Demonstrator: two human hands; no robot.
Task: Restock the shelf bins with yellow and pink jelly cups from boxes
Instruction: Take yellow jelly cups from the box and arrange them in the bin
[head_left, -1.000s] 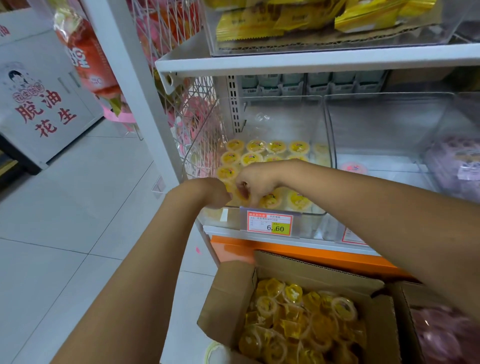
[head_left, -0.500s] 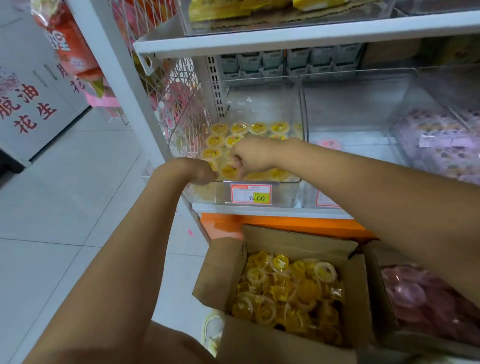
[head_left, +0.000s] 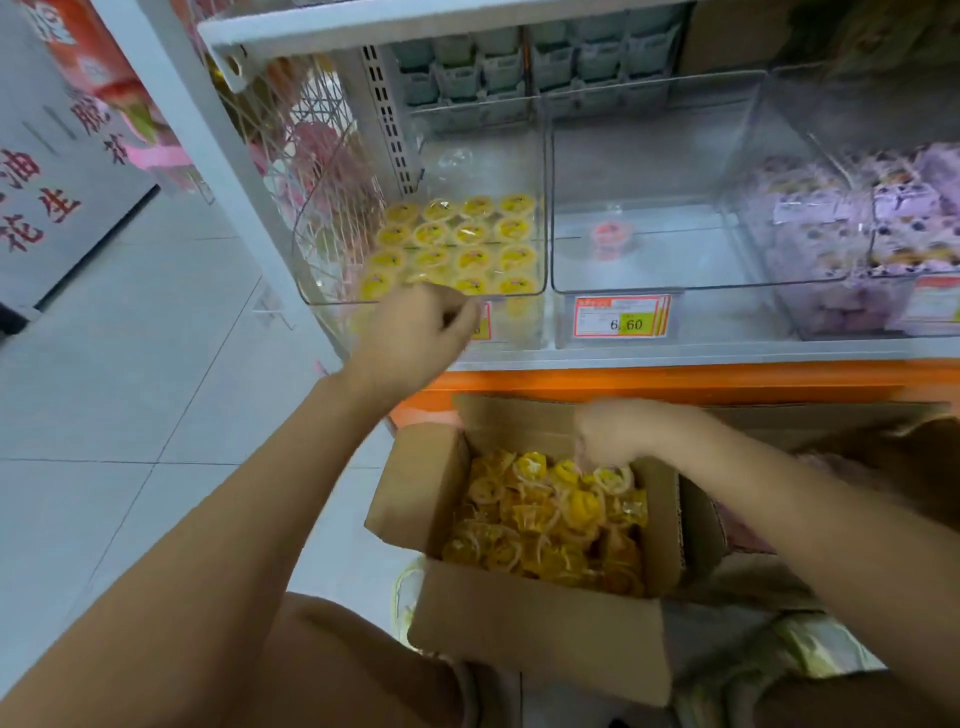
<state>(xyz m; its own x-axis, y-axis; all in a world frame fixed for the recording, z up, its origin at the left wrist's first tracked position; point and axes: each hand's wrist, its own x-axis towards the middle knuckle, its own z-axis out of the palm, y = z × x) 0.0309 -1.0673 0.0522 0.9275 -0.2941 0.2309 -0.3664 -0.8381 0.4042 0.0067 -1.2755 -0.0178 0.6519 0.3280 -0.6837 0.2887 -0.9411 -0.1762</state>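
**Right hand drops back to the box as yellow rows fill out**

Your right hand (head_left: 615, 434) has left the clear shelf bin (head_left: 540, 156), where it was working among the cups a moment ago, and now sits low over the far edge of the cardboard box of yellow jelly cups (head_left: 550, 525). It is blurred with motion; the fingers curl downward toward the loose cups, but you cannot tell from this view whether they have closed on one. Your left hand (head_left: 415, 332) has also pulled back: it now hangs in front of the bin's front wall, covering part of a price tag, fingers curled loosely inward with nothing visible in them.

Inside the left bin, the yellow jelly cups (head_left: 457, 244) stand lids-up in tidy rows across the floor, one layer deep, with plenty of height above them. The neighbouring bin (head_left: 649, 275) holds a single pink jelly cup (head_left: 612, 236) on an otherwise bare floor. A second box (head_left: 831, 421) with pink contents sits at your right, mostly hidden behind your forearm.

The shift reads as one placement finished and the next pickup starting. The yellow box is well stocked, and the pink bin is barely begun, so most of the job lies ahead.
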